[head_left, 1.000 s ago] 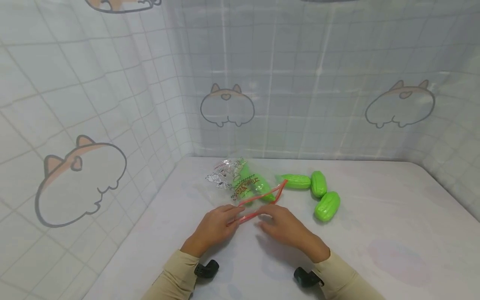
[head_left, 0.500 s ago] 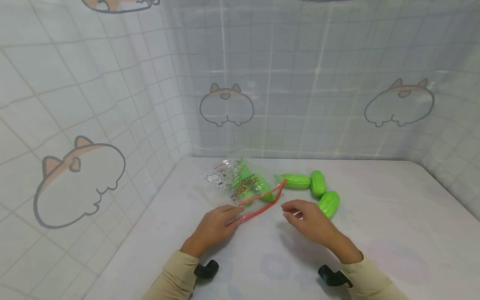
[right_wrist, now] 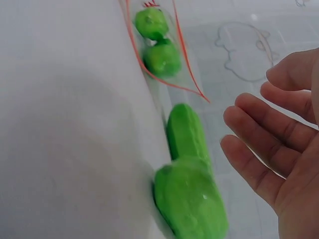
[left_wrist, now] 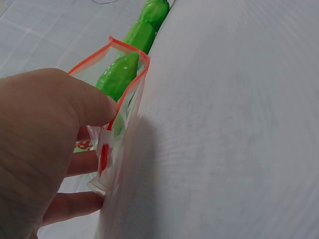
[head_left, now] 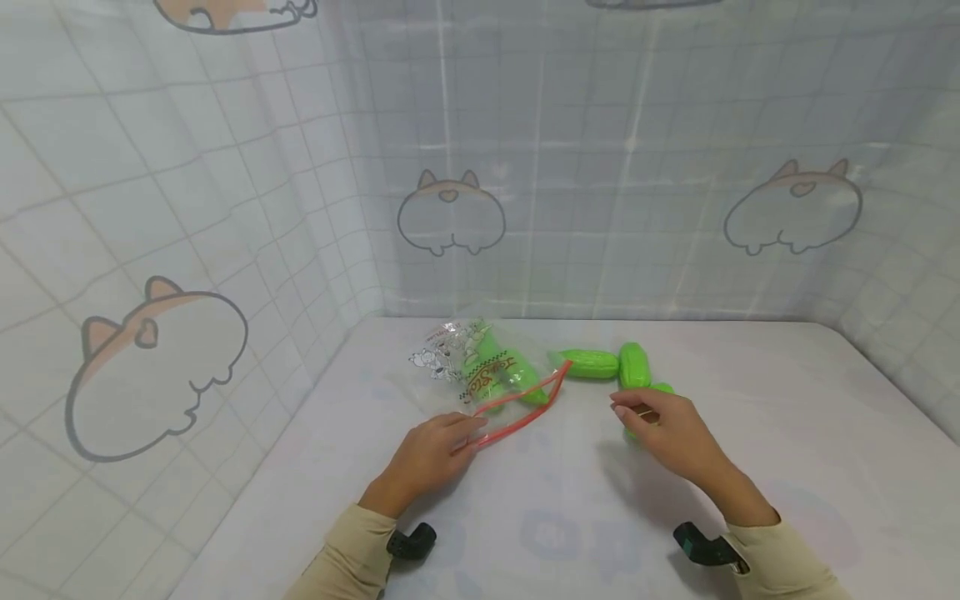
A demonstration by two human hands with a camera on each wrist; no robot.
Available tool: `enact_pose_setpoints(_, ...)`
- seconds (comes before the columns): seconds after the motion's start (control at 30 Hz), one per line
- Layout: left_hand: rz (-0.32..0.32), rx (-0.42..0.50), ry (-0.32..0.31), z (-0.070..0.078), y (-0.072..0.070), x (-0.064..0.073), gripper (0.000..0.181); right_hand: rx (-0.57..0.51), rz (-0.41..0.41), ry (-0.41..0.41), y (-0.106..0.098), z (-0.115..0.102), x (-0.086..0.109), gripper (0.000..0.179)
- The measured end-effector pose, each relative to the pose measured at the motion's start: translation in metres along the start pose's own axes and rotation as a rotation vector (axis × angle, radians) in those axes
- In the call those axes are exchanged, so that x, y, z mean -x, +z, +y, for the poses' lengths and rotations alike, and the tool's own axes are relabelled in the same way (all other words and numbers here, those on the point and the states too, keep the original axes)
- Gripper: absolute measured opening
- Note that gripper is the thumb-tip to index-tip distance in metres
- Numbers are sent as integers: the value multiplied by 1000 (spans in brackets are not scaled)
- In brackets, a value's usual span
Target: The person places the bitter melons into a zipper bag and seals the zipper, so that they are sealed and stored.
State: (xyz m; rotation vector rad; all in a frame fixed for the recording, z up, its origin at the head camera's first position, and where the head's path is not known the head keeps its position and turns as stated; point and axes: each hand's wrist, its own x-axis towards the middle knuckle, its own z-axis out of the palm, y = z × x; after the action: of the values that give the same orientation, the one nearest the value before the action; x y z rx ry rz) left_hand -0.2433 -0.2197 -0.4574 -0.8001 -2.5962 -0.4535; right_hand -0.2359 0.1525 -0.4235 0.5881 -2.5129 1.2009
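A clear zip bag [head_left: 442,354] with a red zip edge and printed drawings lies on the table, its mouth spread. Inside it are green cucumber-like vegetables [head_left: 528,379]. My left hand [head_left: 429,457] pinches the near corner of the mouth; in the left wrist view the thumb lies along the red edge [left_wrist: 144,59], fingers on the other side. My right hand [head_left: 682,437] hovers with loosely bent fingers, holding nothing, over a green cucumber-like vegetable [head_left: 662,388] that it mostly covers. Two more, one lying sideways [head_left: 592,364] and one pointing away [head_left: 634,365], lie beyond.
White table [head_left: 555,508] under everything. A gridded curtain [head_left: 585,250] with cartoon animals stands along the back and both sides. Dark wrist devices, left [head_left: 412,542] and right [head_left: 705,546], sit at my beige sleeves.
My right hand has let go of the bag's red edge and moved right, over the nearest loose green vegetable. The left hand keeps its place on the bag.
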Motion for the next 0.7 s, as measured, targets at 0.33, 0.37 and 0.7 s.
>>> enact_pose_setpoints(0.33, 0, -2, 12, -1, 0, 1, 37, 87, 83, 57, -20, 19, 3, 23)
enact_pose_setpoints(0.37, -1, -1, 11, 0, 0, 1, 37, 93, 95, 61, -21, 21, 3, 24)
enact_pose_setpoints(0.7, -13, -8, -4, 1, -2, 1, 36, 140, 180, 128, -29, 43, 5, 26)
